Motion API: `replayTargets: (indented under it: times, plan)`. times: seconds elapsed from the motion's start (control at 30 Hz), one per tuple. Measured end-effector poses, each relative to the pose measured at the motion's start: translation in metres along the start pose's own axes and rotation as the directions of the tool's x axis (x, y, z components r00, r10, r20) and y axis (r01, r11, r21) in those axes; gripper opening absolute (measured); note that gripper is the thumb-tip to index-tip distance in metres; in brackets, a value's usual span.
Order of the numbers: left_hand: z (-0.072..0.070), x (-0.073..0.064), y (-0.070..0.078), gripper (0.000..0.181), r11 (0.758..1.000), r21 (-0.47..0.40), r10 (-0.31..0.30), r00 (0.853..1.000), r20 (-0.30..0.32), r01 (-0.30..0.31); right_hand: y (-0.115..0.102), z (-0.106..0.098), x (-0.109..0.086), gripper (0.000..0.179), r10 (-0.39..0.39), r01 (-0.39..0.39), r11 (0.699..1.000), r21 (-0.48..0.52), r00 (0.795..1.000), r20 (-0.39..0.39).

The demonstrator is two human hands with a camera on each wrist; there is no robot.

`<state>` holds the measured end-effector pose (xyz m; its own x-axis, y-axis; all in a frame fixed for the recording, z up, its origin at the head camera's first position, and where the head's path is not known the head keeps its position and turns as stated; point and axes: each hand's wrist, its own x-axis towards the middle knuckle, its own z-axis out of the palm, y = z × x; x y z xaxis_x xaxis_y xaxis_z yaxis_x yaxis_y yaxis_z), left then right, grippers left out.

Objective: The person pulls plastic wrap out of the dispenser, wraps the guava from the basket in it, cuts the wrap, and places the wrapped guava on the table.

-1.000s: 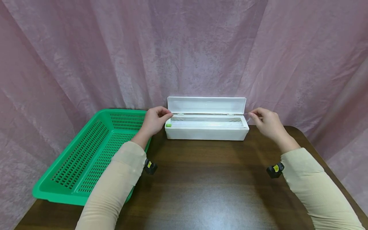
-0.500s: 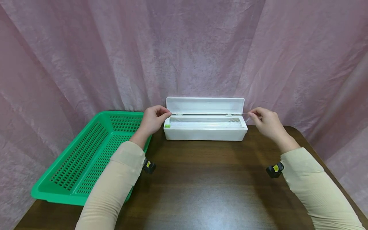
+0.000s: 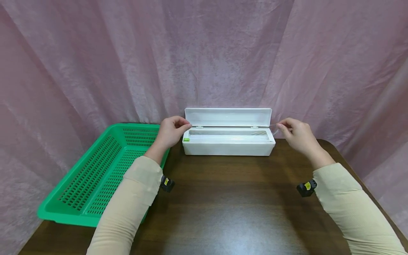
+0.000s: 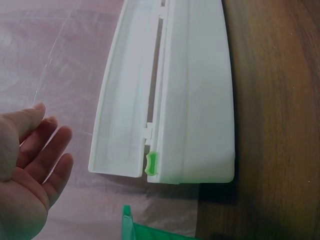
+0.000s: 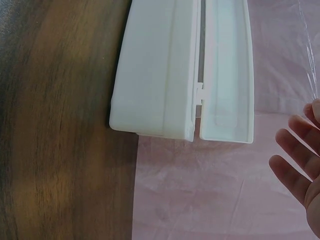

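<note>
A white cling film dispenser (image 3: 227, 148) stands at the back of the table, its lid (image 3: 227, 117) raised and leaning back. Clear cling film (image 4: 49, 62) stretches between the two hands, seen as a thin shiny edge in the wrist views. At the dispenser's left end, the left hand (image 3: 170, 132) pinches one corner of the film between thumb and index finger. Off the right end, the right hand (image 3: 296, 134) pinches the other corner, the film (image 5: 311, 60) pulled into creases there. A green cutter slider (image 3: 186, 139) sits at the dispenser's left front.
A green perforated plastic basket (image 3: 47, 209) stands to the left, partly under the left forearm. Dark brown table (image 3: 229, 198) extends in front of the dispenser. Behind everything hangs a pink velvet curtain (image 3: 223, 53).
</note>
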<state>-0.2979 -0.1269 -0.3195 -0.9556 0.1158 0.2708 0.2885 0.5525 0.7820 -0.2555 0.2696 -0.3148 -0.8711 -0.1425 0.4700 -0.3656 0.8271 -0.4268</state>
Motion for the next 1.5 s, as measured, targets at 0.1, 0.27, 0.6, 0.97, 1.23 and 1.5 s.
replayTargets:
  times: [0.1,0.27,0.6,0.97,1.23,1.5]
  plan:
    - [0.0003,-0.0006,0.0012,0.017,1.0,-0.001,-0.007,1.0,0.0,0.007,0.0006,0.0002,0.0003,0.024,0.011,-0.011,1.0,-0.003,1.0,0.003]
    - [0.001,-0.0005,0.001,0.017,1.0,-0.007,-0.011,1.0,-0.001,0.011,0.0002,-0.0002,0.0004,0.025,0.02,-0.02,1.0,-0.002,1.0,0.004]
    - [-0.0003,-0.0018,0.0022,0.017,0.999,-0.029,-0.02,1.0,-0.008,0.02,-0.0007,-0.0001,0.0012,0.025,0.01,-0.01,1.0,0.003,1.0,0.012]
    - [-0.0015,-0.0053,0.0037,0.019,0.997,-0.076,-0.03,0.999,-0.037,0.027,-0.002,-0.0007,0.0046,0.028,0.002,-0.002,1.0,0.0,1.0,0.01]
    - [0.0003,-0.0062,0.0061,0.018,0.995,-0.096,-0.018,0.997,-0.078,0.01,-0.0037,-0.0012,0.0049,0.026,0.0,0.0,1.0,-0.002,1.0,-0.006]
    - [0.0002,-0.0062,0.0081,0.017,0.993,-0.115,-0.008,0.994,-0.106,-0.004,-0.0044,-0.0016,0.006,0.022,-0.017,0.017,1.0,0.002,0.999,-0.029]
